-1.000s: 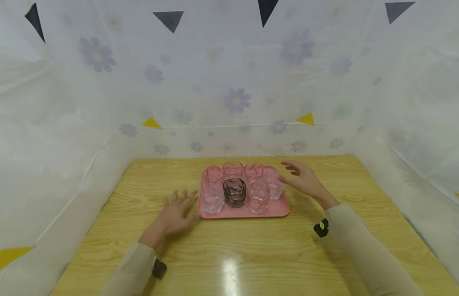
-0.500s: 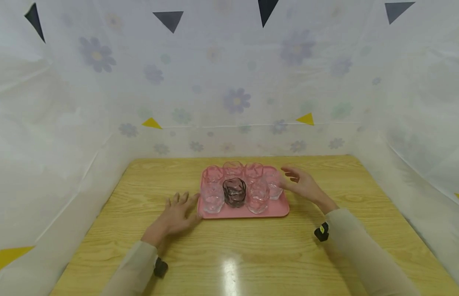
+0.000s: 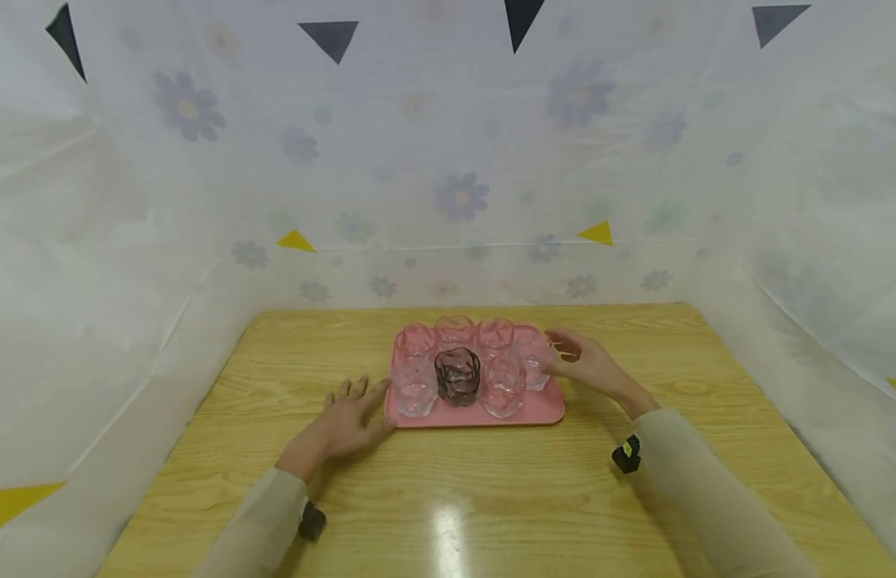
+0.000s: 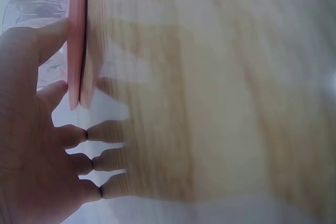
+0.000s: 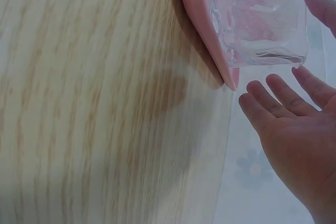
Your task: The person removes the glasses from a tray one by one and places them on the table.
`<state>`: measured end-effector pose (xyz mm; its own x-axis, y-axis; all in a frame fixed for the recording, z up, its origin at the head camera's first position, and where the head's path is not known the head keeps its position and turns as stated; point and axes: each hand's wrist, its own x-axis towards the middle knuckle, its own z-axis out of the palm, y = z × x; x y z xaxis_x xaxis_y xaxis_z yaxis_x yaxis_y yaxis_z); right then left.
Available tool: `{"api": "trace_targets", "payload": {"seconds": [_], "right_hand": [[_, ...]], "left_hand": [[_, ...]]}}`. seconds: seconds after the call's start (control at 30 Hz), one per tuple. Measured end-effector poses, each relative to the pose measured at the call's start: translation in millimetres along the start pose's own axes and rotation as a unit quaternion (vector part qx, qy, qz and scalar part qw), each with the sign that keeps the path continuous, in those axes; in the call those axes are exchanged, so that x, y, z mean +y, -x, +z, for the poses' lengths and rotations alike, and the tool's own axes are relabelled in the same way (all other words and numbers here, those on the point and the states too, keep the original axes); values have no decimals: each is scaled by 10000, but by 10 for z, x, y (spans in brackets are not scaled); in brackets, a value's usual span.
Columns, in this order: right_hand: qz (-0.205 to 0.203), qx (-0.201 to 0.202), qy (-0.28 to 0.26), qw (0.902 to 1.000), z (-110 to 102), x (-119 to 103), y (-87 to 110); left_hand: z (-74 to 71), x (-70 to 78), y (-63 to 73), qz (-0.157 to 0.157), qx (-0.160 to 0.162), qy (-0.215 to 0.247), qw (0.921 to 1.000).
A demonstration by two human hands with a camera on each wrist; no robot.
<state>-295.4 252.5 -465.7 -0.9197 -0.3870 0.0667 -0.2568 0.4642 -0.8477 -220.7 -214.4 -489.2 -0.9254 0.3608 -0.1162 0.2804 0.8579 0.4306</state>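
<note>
A pink tray on the table carries several faceted glass cups, mostly clear or pinkish, with one smoky grey cup in the front row. My left hand is spread at the tray's left edge. In the left wrist view its thumb and index fingertip meet the tray rim, while the other fingertips rest on the tabletop. At the tray's right end, my right hand spans a clear glass cup. Its thumb is right at the rim and the index fingertip close to the side, the other fingers extended.
The wooden table is enclosed by white cloth walls with a flower print and triangle shapes. A small dark device is on the left wrist and another dark device on the right.
The left hand has shifted slightly right to the tray edge. The right hand has lowered a little, closer around the clear cup. Tray and cups have stayed put.
</note>
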Motion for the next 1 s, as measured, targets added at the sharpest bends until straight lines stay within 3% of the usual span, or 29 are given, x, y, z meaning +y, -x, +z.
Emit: {"api": "trace_targets", "payload": {"seconds": [1.0], "right_hand": [[154,-178,-22,9997,172,126,-94]], "left_hand": [[6,-4,-13,-60,-84,-61,9999]]}}
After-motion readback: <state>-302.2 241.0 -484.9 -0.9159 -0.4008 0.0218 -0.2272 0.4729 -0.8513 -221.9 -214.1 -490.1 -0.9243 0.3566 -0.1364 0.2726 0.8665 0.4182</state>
